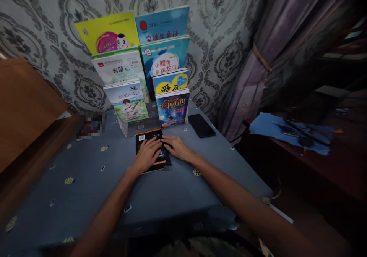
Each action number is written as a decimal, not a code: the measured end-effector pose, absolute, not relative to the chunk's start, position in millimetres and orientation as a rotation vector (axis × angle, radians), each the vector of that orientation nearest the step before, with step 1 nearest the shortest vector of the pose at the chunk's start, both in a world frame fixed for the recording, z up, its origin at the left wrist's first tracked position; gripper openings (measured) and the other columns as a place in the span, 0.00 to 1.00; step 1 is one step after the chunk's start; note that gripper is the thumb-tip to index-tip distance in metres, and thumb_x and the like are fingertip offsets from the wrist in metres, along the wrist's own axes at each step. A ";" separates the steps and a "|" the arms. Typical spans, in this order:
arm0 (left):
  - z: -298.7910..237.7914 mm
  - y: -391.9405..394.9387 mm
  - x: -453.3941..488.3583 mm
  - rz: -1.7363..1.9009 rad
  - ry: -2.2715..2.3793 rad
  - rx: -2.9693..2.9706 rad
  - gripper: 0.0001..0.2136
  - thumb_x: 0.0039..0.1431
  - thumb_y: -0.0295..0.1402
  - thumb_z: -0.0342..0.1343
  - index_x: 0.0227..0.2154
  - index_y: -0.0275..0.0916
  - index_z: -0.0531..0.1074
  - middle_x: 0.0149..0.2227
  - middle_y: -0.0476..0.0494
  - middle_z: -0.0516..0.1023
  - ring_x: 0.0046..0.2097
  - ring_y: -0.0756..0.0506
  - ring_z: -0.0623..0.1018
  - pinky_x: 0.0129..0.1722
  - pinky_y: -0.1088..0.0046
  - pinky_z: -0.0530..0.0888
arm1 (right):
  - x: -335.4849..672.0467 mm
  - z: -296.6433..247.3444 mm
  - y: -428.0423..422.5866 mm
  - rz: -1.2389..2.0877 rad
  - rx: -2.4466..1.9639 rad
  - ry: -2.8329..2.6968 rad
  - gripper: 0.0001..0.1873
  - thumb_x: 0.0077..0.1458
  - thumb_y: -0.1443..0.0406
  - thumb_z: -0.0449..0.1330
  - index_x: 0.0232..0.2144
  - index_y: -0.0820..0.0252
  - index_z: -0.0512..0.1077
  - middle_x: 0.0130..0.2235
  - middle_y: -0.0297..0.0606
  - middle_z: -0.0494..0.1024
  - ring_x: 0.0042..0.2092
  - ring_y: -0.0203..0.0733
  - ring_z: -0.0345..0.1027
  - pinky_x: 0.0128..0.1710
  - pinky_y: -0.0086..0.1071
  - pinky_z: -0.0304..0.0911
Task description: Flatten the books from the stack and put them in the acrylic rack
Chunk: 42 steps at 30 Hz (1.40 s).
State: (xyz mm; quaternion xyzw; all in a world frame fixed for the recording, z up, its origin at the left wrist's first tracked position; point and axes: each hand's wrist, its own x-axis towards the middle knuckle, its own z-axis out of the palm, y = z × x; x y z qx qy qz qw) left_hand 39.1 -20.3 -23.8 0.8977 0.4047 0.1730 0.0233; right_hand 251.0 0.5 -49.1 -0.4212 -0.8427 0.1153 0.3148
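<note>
A black-covered book (142,145) with a barcode and orange bands lies on the table in front of the book rack. My left hand (147,154) rests flat on its cover, fingers stretched forward. My right hand (177,147) lies at the book's right edge, with its fingers spread and its fingertips close to those of the left. A dark edge shows under the book at the lower right; I cannot tell whether it is a second book. Just behind the hands, a clear rack (132,127) holds several children's books, among them a blue one (172,110) and a green-and-white one (130,104).
A black phone (202,126) lies right of the rack on the blue patterned tablecloth (94,196). Brown wooden furniture (31,108) borders the left side. A tied purple curtain (249,73) hangs at the right, near a blue cloth (289,131) with dark items on it.
</note>
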 end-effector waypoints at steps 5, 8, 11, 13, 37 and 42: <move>-21.5 -24.1 42.2 0.458 1.224 2.758 0.18 0.71 0.37 0.46 0.59 0.43 0.69 0.64 0.41 0.71 0.68 0.41 0.65 0.66 0.50 0.62 | 253.8 -48.3 1.6 0.320 -1.078 -2.197 0.17 0.64 0.68 0.54 0.51 0.59 0.78 0.55 0.46 0.79 0.58 0.49 0.72 0.59 0.47 0.67; -21.5 -23.0 41.2 0.452 1.235 2.743 0.18 0.71 0.38 0.46 0.59 0.43 0.70 0.64 0.42 0.71 0.68 0.41 0.65 0.66 0.50 0.61 | 256.5 -47.2 2.8 0.332 -1.056 -2.232 0.18 0.64 0.69 0.54 0.51 0.58 0.78 0.55 0.44 0.79 0.59 0.48 0.71 0.60 0.46 0.67; -23.3 -22.3 41.2 0.461 1.232 2.746 0.18 0.71 0.38 0.46 0.59 0.43 0.70 0.64 0.42 0.71 0.68 0.41 0.65 0.66 0.49 0.61 | 258.3 -46.8 3.5 0.329 -1.042 -2.277 0.18 0.65 0.69 0.53 0.52 0.59 0.78 0.56 0.46 0.78 0.60 0.48 0.70 0.62 0.47 0.65; -24.9 -22.2 41.3 0.474 1.225 2.754 0.18 0.71 0.38 0.46 0.59 0.43 0.70 0.64 0.41 0.71 0.68 0.40 0.65 0.66 0.48 0.61 | 258.9 -47.5 3.5 0.326 -1.036 -2.284 0.18 0.65 0.69 0.53 0.52 0.61 0.77 0.57 0.48 0.77 0.60 0.49 0.70 0.62 0.47 0.64; -18.0 -32.7 35.7 0.550 1.036 2.771 0.16 0.70 0.37 0.48 0.53 0.42 0.76 0.55 0.40 0.79 0.66 0.40 0.68 0.66 0.48 0.60 | 268.5 -58.7 -2.2 0.327 -0.957 -2.255 0.27 0.55 0.77 0.53 0.53 0.55 0.76 0.57 0.43 0.78 0.60 0.46 0.71 0.61 0.48 0.66; -17.7 -32.2 36.1 0.534 1.035 2.776 0.16 0.70 0.37 0.48 0.53 0.43 0.76 0.55 0.40 0.79 0.65 0.41 0.68 0.66 0.48 0.60 | 268.3 -59.7 -1.4 0.336 -0.960 -2.254 0.27 0.55 0.78 0.52 0.52 0.55 0.77 0.57 0.42 0.78 0.60 0.45 0.71 0.61 0.48 0.66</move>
